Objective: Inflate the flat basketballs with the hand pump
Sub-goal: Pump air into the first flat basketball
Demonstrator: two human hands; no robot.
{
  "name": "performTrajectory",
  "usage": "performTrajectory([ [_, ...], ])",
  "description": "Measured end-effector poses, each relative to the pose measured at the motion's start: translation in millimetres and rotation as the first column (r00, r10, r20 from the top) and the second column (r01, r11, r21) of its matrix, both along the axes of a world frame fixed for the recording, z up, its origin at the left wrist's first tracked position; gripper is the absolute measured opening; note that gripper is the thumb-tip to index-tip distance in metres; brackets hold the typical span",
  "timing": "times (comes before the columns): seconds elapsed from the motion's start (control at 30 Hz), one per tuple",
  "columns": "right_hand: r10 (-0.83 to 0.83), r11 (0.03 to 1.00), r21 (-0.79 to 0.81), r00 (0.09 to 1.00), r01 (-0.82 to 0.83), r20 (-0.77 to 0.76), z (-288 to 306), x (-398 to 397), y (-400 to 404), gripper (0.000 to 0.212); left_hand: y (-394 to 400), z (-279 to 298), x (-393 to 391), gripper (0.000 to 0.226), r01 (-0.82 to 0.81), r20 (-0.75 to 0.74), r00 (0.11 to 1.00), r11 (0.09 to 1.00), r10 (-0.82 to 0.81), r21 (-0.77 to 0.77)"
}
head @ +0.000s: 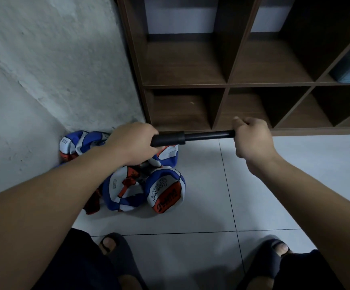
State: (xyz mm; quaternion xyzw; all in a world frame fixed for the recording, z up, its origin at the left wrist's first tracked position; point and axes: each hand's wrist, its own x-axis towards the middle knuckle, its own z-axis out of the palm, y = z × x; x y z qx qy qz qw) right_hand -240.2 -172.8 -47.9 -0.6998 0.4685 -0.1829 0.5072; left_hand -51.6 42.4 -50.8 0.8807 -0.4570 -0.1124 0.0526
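Standing over a pale tiled floor (pixel 191 216), the person faces a dark wooden cubby shelf (pixel 228 84) that fills the frame from twelve to three o'clock, with a rough grey wall (pixel 44 70) from nine to eleven. Most cubbies look bare; a blue item sits in one at the far right, too cropped to identify. Near the centre, toward eight o'clock, lie the flat basketballs (pixel 128 181), a crumpled blue, white and orange heap in the corner where wall meets shelf. None looks inflated, so the task seems barely begun. Above the heap both hands hold the black hand pump (pixel 191 137) level: the left hand (pixel 132 141) grips the barrel, the right hand (pixel 251 137) wraps the handle end, rod drawn out. No needle or connection to a ball is visible.
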Motion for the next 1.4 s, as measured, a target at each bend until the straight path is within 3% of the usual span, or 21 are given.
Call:
performTrajectory([
  [0.13, -0.005, 0.986, -0.164, 1.0, 0.005, 0.002, 0.7, -1.0, 31.4, 0.043, -10.2, -3.2, -18.0, 0.036, 0.034, 0.073, 0.997, 0.998, -0.03, -0.049],
  [0.23, 0.007, 0.99, -0.143, 1.0, -0.003, 0.023, -2.9, -1.2, 47.0, 0.044, -14.4, -4.0, -27.0, 0.039, 0.052, 0.125, 0.991, 0.996, -0.042, -0.077],
  [0.4, 0.067, 0.992, -0.106, 0.998, -0.067, 0.0, -9.0, 0.3, 66.2, 0.043, -19.3, -4.0, -41.6, 0.02, 0.069, 0.118, 0.991, 0.997, -0.064, -0.04],
  [0.63, 0.171, 0.983, -0.063, 0.984, -0.173, -0.044, -8.6, 5.9, 47.1, 0.044, -19.1, -2.8, -36.0, 0.024, 0.086, 0.057, 0.995, 0.996, -0.085, -0.021],
  [0.87, -0.033, 0.997, 0.072, 0.999, 0.034, -0.004, 0.2, -2.0, -14.7, 0.036, -1.3, 2.9, 0.5, 0.034, -0.017, 0.019, 1.0, 1.0, 0.017, 0.006],
  [0.97, -0.049, 0.998, -0.043, 0.999, 0.05, 0.024, -0.8, 0.7, -1.1, 0.041, -6.5, 4.7, -7.3, 0.033, -0.014, 0.046, 0.999, 1.0, 0.014, 0.003],
  [1.07, -0.005, 0.986, -0.169, 1.0, 0.01, 0.029, 2.1, 1.3, 26.3, 0.046, -13.1, 5.7, -19.9, 0.03, -0.013, 0.086, 0.996, 1.0, 0.014, -0.014],
  [1.4, 0.25, 0.954, -0.169, 0.968, -0.247, -0.003, -5.6, 5.6, 54.2, 0.038, -17.9, -1.0, -40.7, 0.033, -0.014, 0.035, 0.999, 1.0, 0.015, -0.024],
])
